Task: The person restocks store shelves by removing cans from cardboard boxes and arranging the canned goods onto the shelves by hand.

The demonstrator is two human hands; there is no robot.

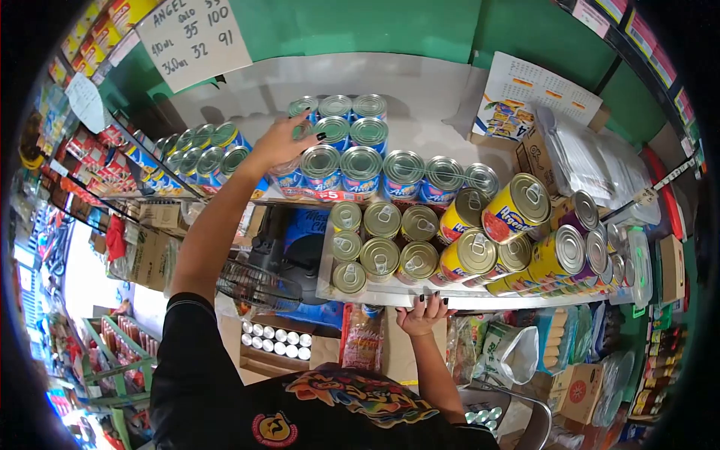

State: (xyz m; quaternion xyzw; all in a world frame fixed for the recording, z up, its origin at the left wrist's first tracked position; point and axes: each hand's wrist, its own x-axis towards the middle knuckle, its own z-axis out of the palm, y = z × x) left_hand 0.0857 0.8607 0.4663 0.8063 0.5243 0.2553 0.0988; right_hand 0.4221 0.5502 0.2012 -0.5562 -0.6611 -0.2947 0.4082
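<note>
My left hand [281, 142] reaches over the upper shelf with thumb and fingers spread. It rests on the lids at the left of a group of blue-labelled milk cans [331, 133]; no can looks lifted. Part of one can is hidden under the palm. My right hand [421, 315] lies at the front edge of the lower white shelf [382, 296], fingers stretched apart over the edge. Above those fingers stand small gold-topped cans [379, 256]. Just right of them are yellow-labelled cans [468, 255], some stacked on others.
More blue cans [210, 161] stand left of my forearm. A fan [259, 286] sits below the shelf, beside a box of white-lidded containers [274, 341]. A calendar [532, 94] and plastic-wrapped packs [585, 154] occupy the back right. A handwritten price sign [193, 41] hangs above.
</note>
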